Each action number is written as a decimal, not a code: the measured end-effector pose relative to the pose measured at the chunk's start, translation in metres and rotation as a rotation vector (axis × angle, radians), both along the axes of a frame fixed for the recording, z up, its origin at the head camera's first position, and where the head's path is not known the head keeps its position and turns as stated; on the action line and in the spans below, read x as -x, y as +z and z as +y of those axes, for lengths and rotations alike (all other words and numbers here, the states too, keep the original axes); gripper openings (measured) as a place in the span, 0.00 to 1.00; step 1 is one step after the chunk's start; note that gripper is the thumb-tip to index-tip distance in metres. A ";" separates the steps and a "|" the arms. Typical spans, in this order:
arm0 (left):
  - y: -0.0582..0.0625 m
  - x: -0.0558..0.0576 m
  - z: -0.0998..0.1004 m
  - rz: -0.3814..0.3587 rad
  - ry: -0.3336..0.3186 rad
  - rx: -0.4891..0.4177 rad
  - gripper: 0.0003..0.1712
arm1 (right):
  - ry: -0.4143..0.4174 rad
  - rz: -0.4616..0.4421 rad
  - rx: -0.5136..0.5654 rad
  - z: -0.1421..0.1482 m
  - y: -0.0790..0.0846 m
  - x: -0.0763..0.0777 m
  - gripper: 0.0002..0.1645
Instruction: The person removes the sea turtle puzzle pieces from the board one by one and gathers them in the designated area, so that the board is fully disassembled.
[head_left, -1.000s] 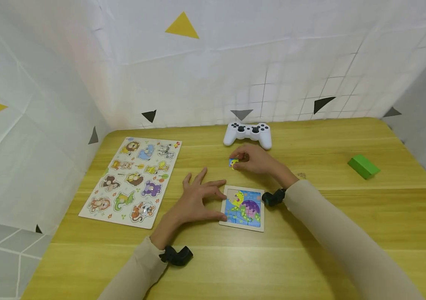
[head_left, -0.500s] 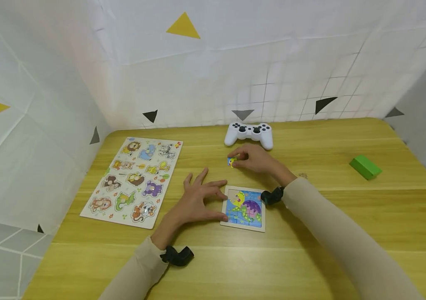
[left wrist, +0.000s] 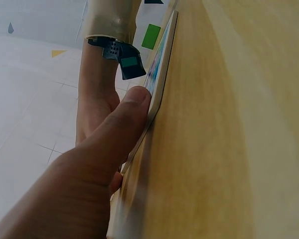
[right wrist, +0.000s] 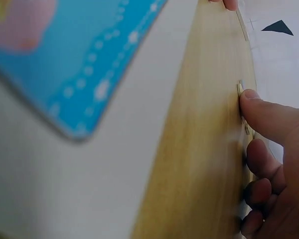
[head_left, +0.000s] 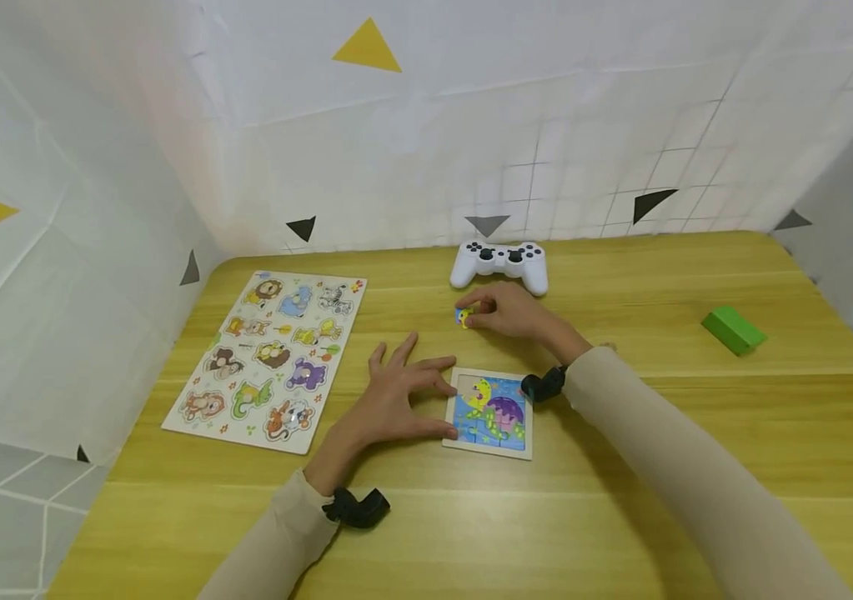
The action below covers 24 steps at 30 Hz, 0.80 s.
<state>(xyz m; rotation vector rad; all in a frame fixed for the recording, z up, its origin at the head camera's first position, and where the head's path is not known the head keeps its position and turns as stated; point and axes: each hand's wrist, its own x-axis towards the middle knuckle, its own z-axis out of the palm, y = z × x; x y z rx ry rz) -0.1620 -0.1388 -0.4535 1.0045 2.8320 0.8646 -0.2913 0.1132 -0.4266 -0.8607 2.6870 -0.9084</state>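
Note:
In the head view, a square jigsaw puzzle (head_left: pixel 499 412) with a purple and yellow sea picture lies in a pale wooden frame (head_left: pixel 486 452). Bare board shows at its upper left corner. My left hand (head_left: pixel 384 407) is spread at the frame's left side, thumb and a finger touching the edge; the left wrist view has the thumb (left wrist: pixel 135 99) against the rim. Beyond the puzzle, my right hand (head_left: pixel 510 312) pinches a small blue and yellow puzzle piece (head_left: pixel 463 317) between thumb and finger. From the right wrist, that piece (right wrist: pixel 242 107) appears edge-on, near the tabletop.
A white game controller (head_left: pixel 499 265) lies just behind my right hand. To the left is an animal peg puzzle board (head_left: pixel 264 360). A green block (head_left: pixel 734 330) sits at the right on the wooden table (head_left: pixel 621 517). White sheeting (head_left: pixel 426 158) encloses the back and sides.
The puzzle piece has shifted slightly left and turned a little in my right fingers. My left hand stays in place at the puzzle frame.

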 end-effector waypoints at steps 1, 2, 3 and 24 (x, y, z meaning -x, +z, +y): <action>0.000 0.000 0.000 0.001 -0.001 -0.001 0.27 | -0.003 -0.001 -0.003 0.000 0.000 0.000 0.21; 0.000 0.000 0.000 0.004 -0.001 -0.002 0.27 | -0.003 0.002 -0.004 0.000 0.000 0.001 0.21; 0.001 0.000 0.000 0.005 -0.001 -0.003 0.27 | -0.003 0.004 -0.004 0.000 0.000 0.001 0.21; 0.003 0.001 0.001 0.003 0.003 0.005 0.26 | -0.001 -0.102 0.174 0.019 0.004 -0.007 0.19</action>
